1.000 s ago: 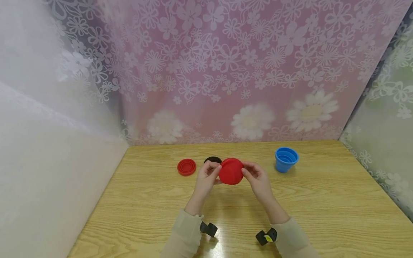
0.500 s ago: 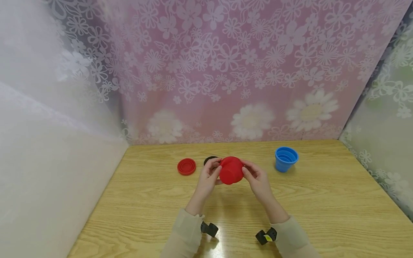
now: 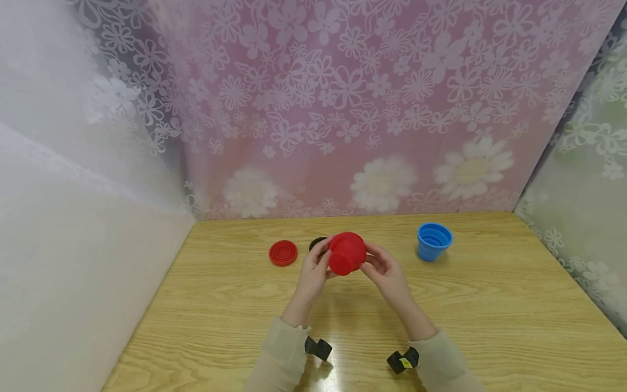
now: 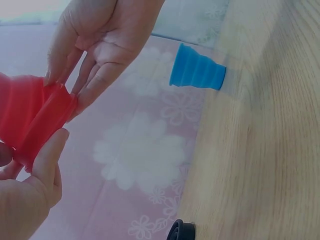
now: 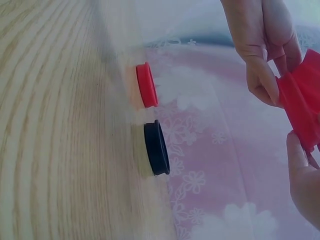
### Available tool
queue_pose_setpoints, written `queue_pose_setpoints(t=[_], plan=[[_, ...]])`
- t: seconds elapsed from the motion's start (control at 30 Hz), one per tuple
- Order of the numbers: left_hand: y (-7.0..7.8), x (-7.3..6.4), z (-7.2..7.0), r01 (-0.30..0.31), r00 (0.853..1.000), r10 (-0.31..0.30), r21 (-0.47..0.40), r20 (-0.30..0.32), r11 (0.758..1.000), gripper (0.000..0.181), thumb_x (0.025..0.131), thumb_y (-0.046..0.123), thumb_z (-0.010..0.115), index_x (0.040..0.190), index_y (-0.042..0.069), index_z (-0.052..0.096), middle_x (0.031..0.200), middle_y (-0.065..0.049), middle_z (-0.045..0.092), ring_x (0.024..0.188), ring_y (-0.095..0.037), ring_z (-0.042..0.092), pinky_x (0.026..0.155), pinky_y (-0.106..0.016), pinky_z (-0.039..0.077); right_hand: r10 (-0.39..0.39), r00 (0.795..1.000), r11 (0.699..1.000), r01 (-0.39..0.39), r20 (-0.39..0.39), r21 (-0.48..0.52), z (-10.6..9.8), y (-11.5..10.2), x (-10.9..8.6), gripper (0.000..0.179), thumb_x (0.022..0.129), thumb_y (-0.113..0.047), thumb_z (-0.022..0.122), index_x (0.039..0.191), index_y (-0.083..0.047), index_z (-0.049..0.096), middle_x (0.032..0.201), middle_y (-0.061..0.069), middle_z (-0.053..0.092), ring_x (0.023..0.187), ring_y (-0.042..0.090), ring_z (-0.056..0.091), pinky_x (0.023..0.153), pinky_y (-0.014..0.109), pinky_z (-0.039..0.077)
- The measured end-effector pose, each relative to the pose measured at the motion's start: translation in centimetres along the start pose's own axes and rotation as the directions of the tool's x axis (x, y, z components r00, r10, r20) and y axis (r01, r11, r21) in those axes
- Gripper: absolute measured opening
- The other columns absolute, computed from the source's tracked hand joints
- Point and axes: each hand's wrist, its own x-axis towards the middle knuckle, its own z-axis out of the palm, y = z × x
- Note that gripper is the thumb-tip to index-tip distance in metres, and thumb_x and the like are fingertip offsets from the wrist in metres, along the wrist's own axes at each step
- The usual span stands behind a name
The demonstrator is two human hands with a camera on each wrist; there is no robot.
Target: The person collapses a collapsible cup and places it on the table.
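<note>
Both hands hold a red collapsible cup (image 3: pixel 349 251) above the middle of the table, its closed base tipped toward the head camera and its walls stepped out. On its left side, my left hand (image 3: pixel 312 275) grips the rim between thumb and fingers. Opposite, my right hand (image 3: pixel 390 279) pinches the rim with thumb and fingertips. Close up in the left wrist view, the cup (image 4: pixel 42 122) shows a thick rim band with the right hand (image 4: pixel 107 47) above it. The cup's mouth faces away and is hidden in the head view.
A flattened red collapsible cup (image 3: pixel 283 253) lies at the back left. Beside it a flattened black one (image 5: pixel 157 148) is partly hidden behind the left hand in the head view. An expanded blue collapsible cup (image 3: pixel 434 242) stands upright at the back right. A floral curtain (image 3: pixel 343 109) hangs behind the table.
The held red cup has gone from nearly flat to stepped out, its base now jutting toward the camera. It has shifted slightly left and up, and the right hand's grip has moved along the rim.
</note>
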Motion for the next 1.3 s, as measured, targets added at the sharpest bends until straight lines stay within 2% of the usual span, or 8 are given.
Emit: queue_pose_setpoints(t=[0.17,0.33,0.5,0.73,0.9,1.0,1.17,1.3], plan=[[-0.1,-0.1,0.0,-0.018,1.0,0.018,0.005,0.003,1.0,0.034,0.094,0.006,0.041,0.126,-0.003,0.041,0.111,-0.01,0.047,0.088,-0.015,0.054,0.066,-0.03,0.052,0.01,0.999,1.0,-0.01,-0.036,0.004,0.1,-0.1,0.0,0.043,0.082,0.009,0.054,0.122,0.013,0.04,0.11,-0.002,0.053,0.095,0.012,0.054,0.078,0.023,0.047],[-0.5,0.0,-0.1,-0.006,0.999,0.005,-0.015,-0.047,1.0,0.026,0.092,0.009,0.047,0.114,-0.005,0.046,0.104,-0.008,0.053,0.08,-0.012,0.056,0.062,-0.026,0.052,-0.006,0.998,1.0,0.006,-0.062,-0.008,0.1,-0.3,0.0,0.037,0.084,0.009,0.052,0.119,0.015,0.041,0.105,-0.002,0.056,0.092,0.011,0.055,0.076,0.023,0.048],[-0.6,0.0,-0.1,0.018,0.996,-0.019,-0.018,-0.084,1.0,0.017,0.087,0.011,0.056,0.099,0.0,0.05,0.099,-0.007,0.054,0.078,-0.012,0.059,0.061,-0.026,0.052,0.004,0.996,0.998,-0.01,-0.095,-0.067,0.0,-0.3,0.1,0.034,0.085,0.007,0.052,0.118,0.012,0.045,0.103,-0.003,0.056,0.091,0.01,0.055,0.075,0.021,0.048],[-0.7,0.0,-0.1,0.026,0.997,-0.027,-0.018,-0.07,0.999,0.01,0.086,0.01,0.057,0.086,0.005,0.049,0.099,-0.008,0.05,0.078,-0.013,0.059,0.064,-0.032,0.052,0.026,0.992,0.998,-0.031,-0.12,-0.046,0.0,-0.3,0.1,0.034,0.086,0.003,0.051,0.118,0.012,0.044,0.103,-0.004,0.056,0.091,0.01,0.055,0.074,0.022,0.049],[-0.4,-0.1,-0.1,0.033,0.998,-0.034,-0.016,-0.05,0.999,0.007,0.087,0.005,0.054,0.088,0.004,0.047,0.095,-0.007,0.052,0.076,-0.012,0.059,0.066,-0.033,0.052,0.071,0.988,0.996,-0.078,-0.135,-0.044,-0.1,-0.3,0.2,0.035,0.087,-0.003,0.053,0.119,0.01,0.045,0.104,-0.002,0.055,0.089,0.01,0.056,0.074,0.023,0.049],[-0.2,-0.2,0.0,0.045,0.998,-0.045,-0.009,-0.033,0.999,0.01,0.088,0.003,0.052,0.095,0.001,0.045,0.092,-0.004,0.052,0.075,-0.011,0.059,0.067,-0.033,0.052,0.091,0.987,0.995,-0.096,-0.136,-0.031,-0.1,-0.4,0.3,0.036,0.088,-0.006,0.053,0.12,0.01,0.045,0.103,-0.002,0.055,0.087,0.01,0.057,0.073,0.024,0.049],[1.0,-0.6,0.5,0.039,0.999,-0.04,0.039,0.026,0.998,0.032,0.09,0.006,0.048,0.119,-0.006,0.04,0.095,-0.003,0.052,0.078,-0.01,0.058,0.071,-0.032,0.051,0.097,0.988,0.995,-0.1,-0.118,-0.022,-0.1,-0.5,0.3,0.036,0.089,-0.009,0.052,0.12,0.01,0.045,0.102,-0.002,0.057,0.084,0.012,0.058,0.072,0.026,0.05],[1.6,-0.8,0.7,0.014,0.997,-0.021,0.087,0.075,0.996,0.039,0.091,0.008,0.047,0.126,-0.006,0.04,0.103,-0.01,0.053,0.082,-0.01,0.058,0.072,-0.032,0.051,0.092,0.991,0.996,-0.093,-0.094,-0.009,-0.1,-0.6,0.3,0.038,0.09,-0.013,0.052,0.12,0.009,0.045,0.103,0.0,0.057,0.085,0.014,0.058,0.072,0.027,0.05]])
